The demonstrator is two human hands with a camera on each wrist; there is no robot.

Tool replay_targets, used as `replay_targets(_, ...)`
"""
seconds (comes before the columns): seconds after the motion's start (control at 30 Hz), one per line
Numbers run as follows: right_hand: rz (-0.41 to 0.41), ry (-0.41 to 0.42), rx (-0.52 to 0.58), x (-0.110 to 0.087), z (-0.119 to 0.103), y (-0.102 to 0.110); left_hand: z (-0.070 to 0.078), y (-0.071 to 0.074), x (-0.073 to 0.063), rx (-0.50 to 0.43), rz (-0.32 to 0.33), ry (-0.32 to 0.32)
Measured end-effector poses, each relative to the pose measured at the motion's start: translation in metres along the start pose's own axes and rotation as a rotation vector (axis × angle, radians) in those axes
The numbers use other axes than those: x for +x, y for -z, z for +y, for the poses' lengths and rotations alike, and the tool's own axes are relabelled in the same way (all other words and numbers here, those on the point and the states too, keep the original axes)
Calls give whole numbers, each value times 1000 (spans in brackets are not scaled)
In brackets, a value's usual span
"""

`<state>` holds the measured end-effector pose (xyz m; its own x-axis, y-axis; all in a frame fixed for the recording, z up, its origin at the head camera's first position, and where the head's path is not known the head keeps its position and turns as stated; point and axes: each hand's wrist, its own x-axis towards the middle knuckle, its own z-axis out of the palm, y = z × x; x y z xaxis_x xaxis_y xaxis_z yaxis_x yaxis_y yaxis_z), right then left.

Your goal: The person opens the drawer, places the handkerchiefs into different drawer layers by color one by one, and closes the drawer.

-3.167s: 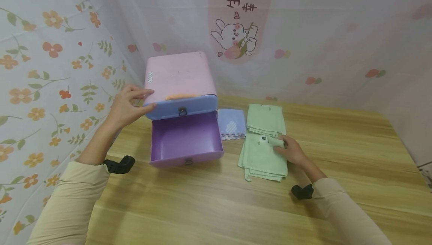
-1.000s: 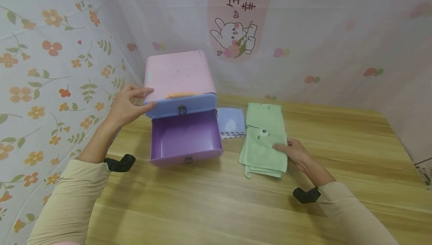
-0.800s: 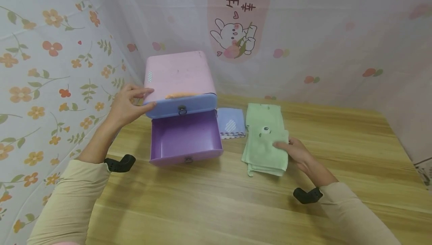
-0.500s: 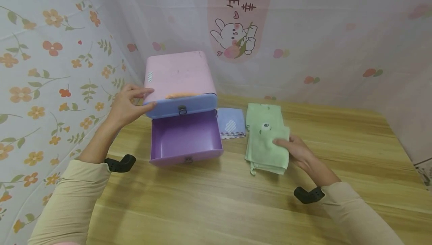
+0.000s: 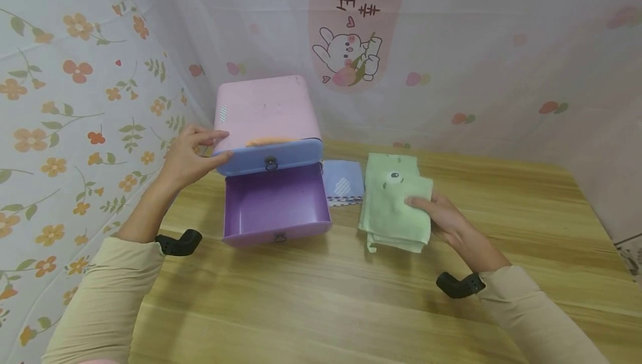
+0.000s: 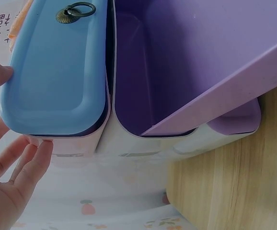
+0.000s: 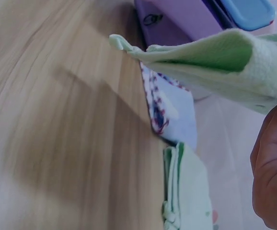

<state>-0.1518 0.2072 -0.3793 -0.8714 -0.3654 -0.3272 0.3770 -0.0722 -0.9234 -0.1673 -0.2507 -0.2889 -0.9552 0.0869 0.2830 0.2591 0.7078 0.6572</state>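
My right hand (image 5: 446, 219) pinches a folded green towel (image 5: 401, 213) with a bear face by its right edge. The right wrist view shows this towel (image 7: 210, 60) raised off the table, its layers sagging apart and a hanging loop at one corner. Behind and partly under it in the head view lies a second folded green towel (image 5: 393, 160). My left hand (image 5: 186, 158) rests on the front left corner of a small drawer cabinet (image 5: 266, 107) with a pink top. In the left wrist view, the thumb touches the edge of the blue upper drawer (image 6: 57, 72), and fingertips touch the side.
The purple lower drawer (image 5: 281, 236) is pulled out and its inside is bare. A folded blue cloth (image 5: 343, 179) with a checked edge lies between cabinet and towels. The wooden table (image 5: 321, 297) meets a printed curtain (image 5: 466, 74) at the back.
My right hand has lifted the front green towel off the table and moved it slightly back, so it overlaps the other green towel more. My left hand stays on the cabinet.
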Motion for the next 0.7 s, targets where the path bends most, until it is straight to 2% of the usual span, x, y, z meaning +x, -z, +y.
replay_targets(0.27, -25, 6, 50, -2, -12, -9, 0, -1, 0, -8, 0, 17)
replay_targets(0.7, -141, 45, 178, -1, -32, -30, 1, -1, 0, -7, -6, 23)
